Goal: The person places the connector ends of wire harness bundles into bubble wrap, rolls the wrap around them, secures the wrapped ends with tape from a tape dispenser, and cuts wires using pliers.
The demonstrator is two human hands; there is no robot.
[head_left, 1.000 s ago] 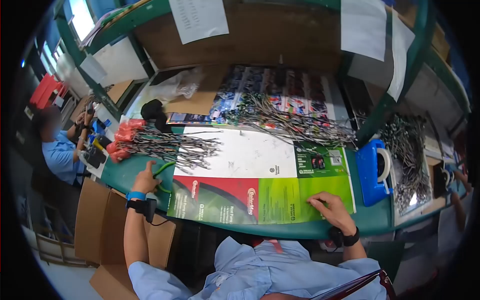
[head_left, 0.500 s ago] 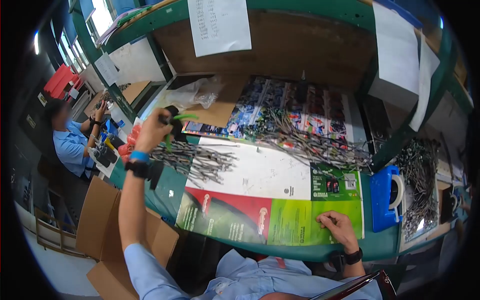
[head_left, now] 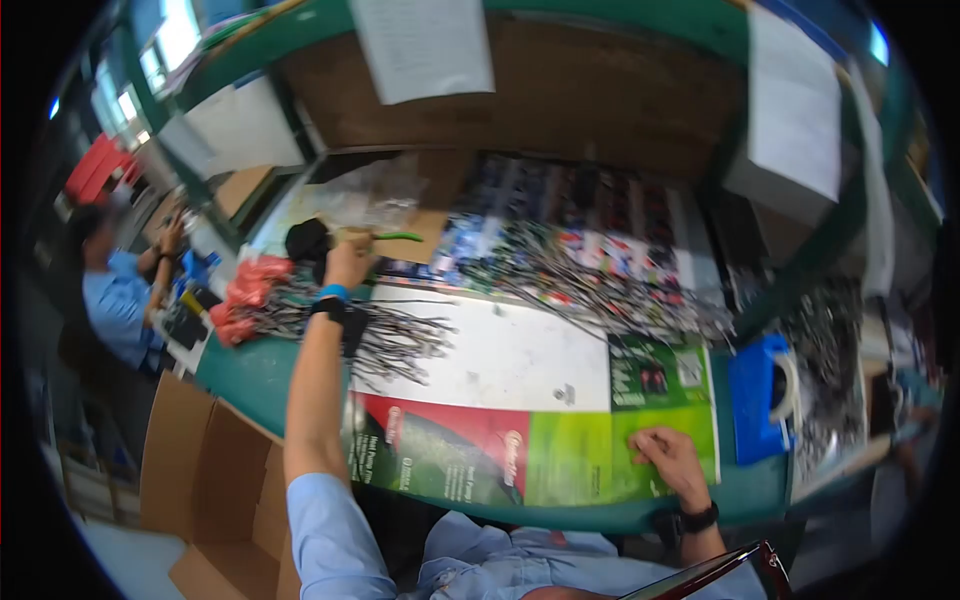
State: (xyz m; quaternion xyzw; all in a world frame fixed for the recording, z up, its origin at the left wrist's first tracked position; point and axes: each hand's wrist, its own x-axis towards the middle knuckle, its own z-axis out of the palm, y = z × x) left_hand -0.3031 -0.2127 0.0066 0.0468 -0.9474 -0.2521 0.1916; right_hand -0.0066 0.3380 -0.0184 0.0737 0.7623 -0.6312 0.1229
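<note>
My left hand (head_left: 348, 258) is closed around a green-handled tool (head_left: 400, 237), with one green handle sticking out to the right; blur and my fingers hide its working end. Just left of that hand sits a black bundle (head_left: 308, 240). Below my left wrist lies a fanned bunch of dark cables (head_left: 400, 340), its ends on the white part of a printed sheet (head_left: 500, 350). My right hand (head_left: 672, 462) rests low over the sheet's green part, fingers loosely curled in, nothing visible in them.
More cables (head_left: 600, 285) lie heaped along the back. Red plastic bags (head_left: 258, 285) are at the left, a blue holder (head_left: 760, 400) at the right. An open cardboard box (head_left: 215, 480) stands below left. Another person (head_left: 120, 300) works farther left.
My left hand has moved right and slightly down, carrying the green-handled tool, which now points right. The view has shifted a little and blurred. My right hand stays in place.
</note>
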